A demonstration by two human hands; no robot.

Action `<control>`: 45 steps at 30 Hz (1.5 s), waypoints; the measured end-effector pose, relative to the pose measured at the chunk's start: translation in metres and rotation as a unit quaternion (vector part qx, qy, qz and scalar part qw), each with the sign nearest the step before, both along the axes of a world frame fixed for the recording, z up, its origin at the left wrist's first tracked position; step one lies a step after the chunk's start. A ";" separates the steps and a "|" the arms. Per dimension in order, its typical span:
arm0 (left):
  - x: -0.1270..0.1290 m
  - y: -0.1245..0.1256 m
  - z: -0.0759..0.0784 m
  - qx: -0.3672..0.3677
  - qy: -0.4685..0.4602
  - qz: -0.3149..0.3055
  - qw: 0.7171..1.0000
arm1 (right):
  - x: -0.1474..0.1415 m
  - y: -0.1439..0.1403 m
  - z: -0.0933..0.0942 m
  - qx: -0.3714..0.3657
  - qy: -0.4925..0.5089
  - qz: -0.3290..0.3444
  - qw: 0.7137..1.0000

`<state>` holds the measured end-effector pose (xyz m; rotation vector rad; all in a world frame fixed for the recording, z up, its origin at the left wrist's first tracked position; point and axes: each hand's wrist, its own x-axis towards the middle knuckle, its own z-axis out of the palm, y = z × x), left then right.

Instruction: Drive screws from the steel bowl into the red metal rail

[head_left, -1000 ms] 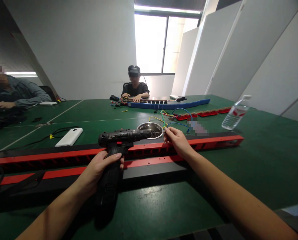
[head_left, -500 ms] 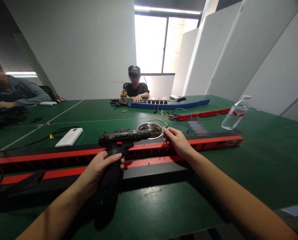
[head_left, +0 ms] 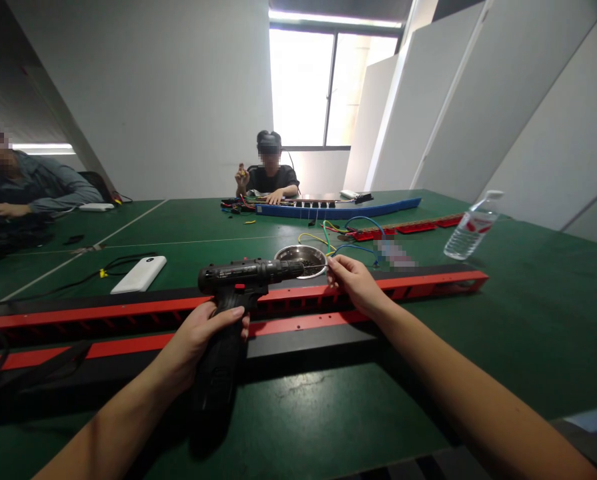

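Note:
My left hand (head_left: 205, 333) is wrapped round the grip of a black cordless drill (head_left: 233, 273), which points to the right. A thin bit (head_left: 315, 267) sticks out of its chuck. At the tip of that bit, my right hand (head_left: 351, 280) is closed in a pinch; whether a small screw is between the fingertips is too small to tell. Behind the chuck stands a round metal bowl (head_left: 301, 250) with small dark pieces in it. Below both hands lie two long red and black rails (head_left: 298, 327), side by side across the green table.
A white power bank (head_left: 139, 275) lies to the left, a tilted water bottle (head_left: 473, 227) stands right. Coloured wires (head_left: 323, 233) and a red strip (head_left: 413, 229) lie beyond the bowl. One person (head_left: 273, 177) sits across behind a blue rail (head_left: 338, 211); another person (head_left: 43, 180) sits left.
My hands, the drill and the rails stay where they were. Across the table, the person's raised hand has gone up and slightly left.

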<state>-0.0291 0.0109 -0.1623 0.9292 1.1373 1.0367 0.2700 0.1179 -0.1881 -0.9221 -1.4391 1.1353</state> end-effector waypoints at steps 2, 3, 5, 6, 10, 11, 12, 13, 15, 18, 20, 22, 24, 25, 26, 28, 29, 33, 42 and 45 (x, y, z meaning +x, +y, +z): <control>0.000 0.000 0.000 -0.004 0.002 -0.001 1.000 | -0.001 -0.001 0.001 0.006 -0.004 -0.002 1.000; 0.000 0.000 0.000 -0.004 0.002 -0.002 1.000 | -0.001 -0.001 0.002 0.007 -0.005 -0.001 1.000; 0.000 0.000 0.000 -0.001 0.003 -0.001 1.000 | -0.001 -0.001 0.001 0.008 -0.006 -0.001 1.000; -0.001 0.000 0.000 0.000 0.005 -0.001 1.000 | -0.001 -0.001 0.001 0.008 -0.007 -0.001 1.000; -0.001 -0.001 0.000 0.001 0.007 0.002 1.000 | 0.000 0.001 0.000 0.003 -0.007 -0.001 1.000; -0.001 -0.001 0.000 0.002 0.005 0.002 1.000 | 0.000 0.001 0.000 0.002 -0.007 -0.001 1.000; -0.001 -0.001 0.000 0.002 0.003 0.002 1.000 | 0.000 0.001 0.000 0.001 -0.006 -0.001 1.000; -0.001 -0.001 0.000 0.001 0.003 0.002 1.000 | 0.000 0.001 0.000 0.001 -0.006 -0.002 1.000; -0.001 -0.001 0.000 -0.002 0.004 0.001 1.000 | 0.000 0.000 0.000 0.001 -0.006 -0.003 1.000; -0.002 -0.001 0.000 -0.005 0.004 0.002 1.000 | -0.001 0.000 0.000 -0.002 -0.007 -0.006 1.000; -0.002 -0.001 -0.001 -0.006 0.004 0.005 1.000 | -0.001 0.000 0.000 -0.002 -0.007 -0.006 1.000; -0.001 -0.001 -0.001 -0.006 0.001 0.005 1.000 | -0.001 0.000 0.000 -0.002 -0.005 -0.006 1.000; 0.000 -0.001 0.001 -0.001 -0.004 0.004 1.000 | -0.001 -0.001 0.001 -0.004 -0.004 -0.005 1.000; 0.000 -0.001 0.001 0.001 -0.006 0.004 1.000 | -0.002 -0.001 0.001 -0.005 -0.003 -0.005 1.000; 0.001 -0.002 0.002 0.001 -0.007 0.003 1.000 | -0.002 -0.002 0.002 -0.006 -0.002 -0.004 1.000; 0.001 -0.002 0.004 0.000 -0.006 0.002 1.000 | -0.002 -0.002 0.002 -0.006 -0.001 -0.002 1.000; 0.001 -0.003 0.004 0.000 -0.005 0.003 1.000 | -0.002 -0.003 0.003 -0.007 0.000 -0.002 1.000; 0.001 -0.003 0.004 0.001 -0.001 0.009 1.000 | -0.003 -0.003 0.003 -0.004 -0.002 -0.002 1.000; 0.001 -0.001 0.003 -0.001 0.002 0.009 1.000 | -0.002 -0.002 0.002 0.006 -0.011 -0.002 1.000; 0.001 -0.002 0.004 0.002 0.000 0.006 1.000 | -0.002 -0.002 0.002 0.007 -0.014 -0.004 1.000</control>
